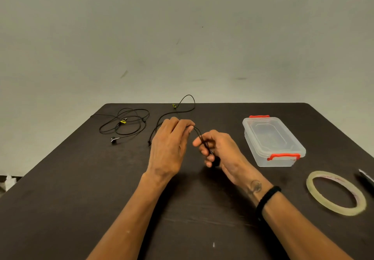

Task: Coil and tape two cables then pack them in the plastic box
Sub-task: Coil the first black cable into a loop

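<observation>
Arching between both hands, a black cable (199,136) is pinched by the left hand (172,144) and the right hand (218,150) above the dark table (81,189). A second cable (125,124) lies loose far left; the lidded plastic box (272,141) and tape roll (336,193) sit right.

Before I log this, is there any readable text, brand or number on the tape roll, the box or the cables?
No text can be read.
Tape roll: faint reddish print on the inner core, too blurred to read.
Plastic box: no label visible.
Loose cable: yellow tag, markings too small to read.
Cable in the hands: yellow tag, also unreadable.
</observation>
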### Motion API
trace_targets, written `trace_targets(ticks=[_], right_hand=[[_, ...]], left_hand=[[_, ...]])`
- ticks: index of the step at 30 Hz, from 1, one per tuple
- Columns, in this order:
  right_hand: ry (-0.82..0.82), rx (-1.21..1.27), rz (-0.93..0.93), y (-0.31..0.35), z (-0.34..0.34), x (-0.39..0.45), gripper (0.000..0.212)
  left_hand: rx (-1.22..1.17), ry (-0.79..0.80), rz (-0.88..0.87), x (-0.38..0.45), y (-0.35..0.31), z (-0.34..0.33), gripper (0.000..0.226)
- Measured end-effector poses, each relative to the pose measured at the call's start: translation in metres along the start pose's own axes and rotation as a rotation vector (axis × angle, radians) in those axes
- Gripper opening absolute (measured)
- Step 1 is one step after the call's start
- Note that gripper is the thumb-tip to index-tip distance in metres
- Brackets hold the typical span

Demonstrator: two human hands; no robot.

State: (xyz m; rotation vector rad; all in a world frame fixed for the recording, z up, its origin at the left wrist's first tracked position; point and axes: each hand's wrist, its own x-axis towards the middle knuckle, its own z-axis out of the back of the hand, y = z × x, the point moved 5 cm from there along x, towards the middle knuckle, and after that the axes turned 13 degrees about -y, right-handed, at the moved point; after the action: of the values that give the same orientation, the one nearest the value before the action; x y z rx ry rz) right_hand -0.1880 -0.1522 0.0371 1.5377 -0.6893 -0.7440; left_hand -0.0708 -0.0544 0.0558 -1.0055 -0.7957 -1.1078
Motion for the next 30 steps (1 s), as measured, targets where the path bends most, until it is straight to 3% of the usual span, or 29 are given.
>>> trace_targets(ticks=[4, 10, 13, 20, 24, 30], right_hand=[[0.039, -0.09, 0.077, 0.003, 0.001, 0.002, 0.038], [0.075, -0.414, 0.326, 0.007, 0.0, 0.001, 0.03], [0.053, -0.385, 0.361, 0.008, 0.001, 0.002, 0.025], [-0.033, -0.173, 0.183, 0.009, 0.005, 0.004, 0.033], [-0.135, -0.232, 0.228, 0.015, 0.011, 0.003, 0.04], [-0.246, -0.229, 0.293, 0.021, 0.024, 0.006, 0.036]], left_hand=[[-0.037, 0.021, -0.045, 0.001, -0.004, -0.002, 0.016], [-0.053, 0.035, -0.088, 0.003, -0.01, 0.0, 0.016], [-0.05, 0.044, -0.103, 0.004, -0.01, 0.001, 0.018], [-0.059, 0.072, -0.154, 0.002, -0.014, -0.003, 0.016], [-0.059, 0.102, -0.166, -0.001, -0.015, -0.006, 0.022], [-0.028, 0.077, -0.001, 0.007, 0.008, 0.005, 0.018]])
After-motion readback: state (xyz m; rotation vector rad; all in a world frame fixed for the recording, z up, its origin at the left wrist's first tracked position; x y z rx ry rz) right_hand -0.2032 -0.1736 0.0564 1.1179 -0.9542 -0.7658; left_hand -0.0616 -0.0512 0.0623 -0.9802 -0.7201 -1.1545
